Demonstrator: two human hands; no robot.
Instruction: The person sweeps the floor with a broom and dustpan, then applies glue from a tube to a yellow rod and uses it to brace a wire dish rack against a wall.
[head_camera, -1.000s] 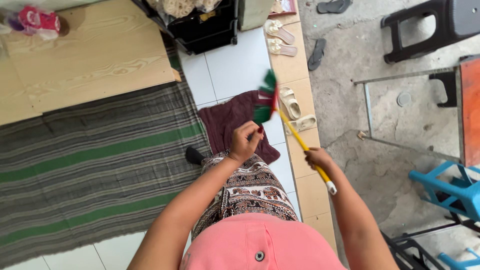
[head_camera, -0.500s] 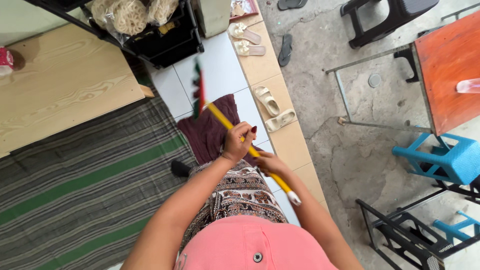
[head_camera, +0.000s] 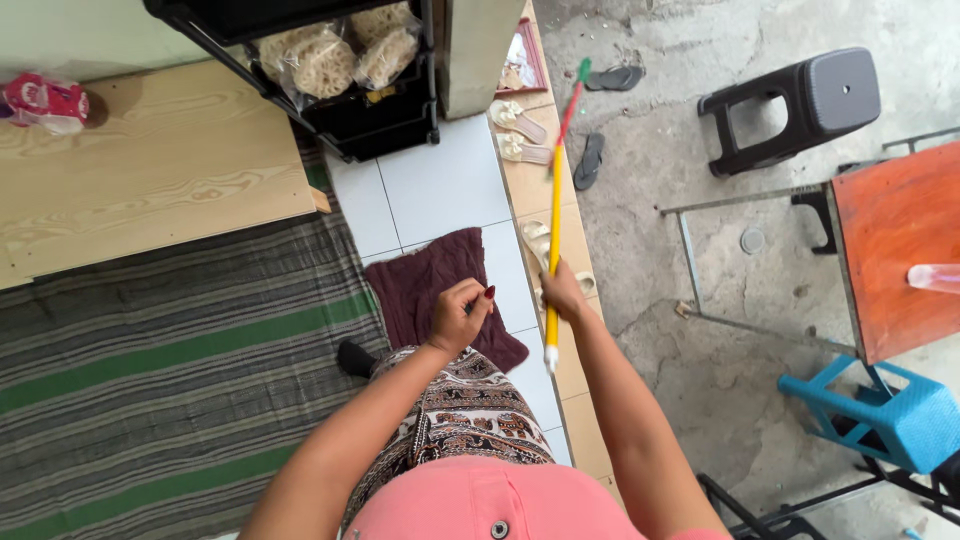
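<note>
1. Looking down over a striped grey-and-green rug (head_camera: 150, 370) on the left, bare concrete ground (head_camera: 680, 280) on the right, a strip of white tiles (head_camera: 440, 190) between them; a pale wooden platform (head_camera: 150, 170) lies above the rug.
2. A black rack (head_camera: 370, 110) holding bagged dried noodles stands at the top; a dark plastic stool (head_camera: 800, 105), an orange table (head_camera: 895, 250) and a blue stool (head_camera: 890, 415) sit well apart on the right.
3. A maroon mat (head_camera: 440, 290) lies on the tiles, just ahead of the person's patterned skirt.
4. Yellow-handled broom (head_camera: 553, 230) runs almost straight away from the body; its red-green head end points toward the sandals (head_camera: 520, 130) at the step.
5. Right hand (head_camera: 565, 295) is wrapped around the stick near its lower end; left hand (head_camera: 460, 315) is curled into a loose fist beside it, off the stick, whether it pinches anything I cannot tell.
6. Risk, as judged: one-handed hold far from the head gives poor control; the far end could swing into the rack or knock the sandals off the step.
</note>
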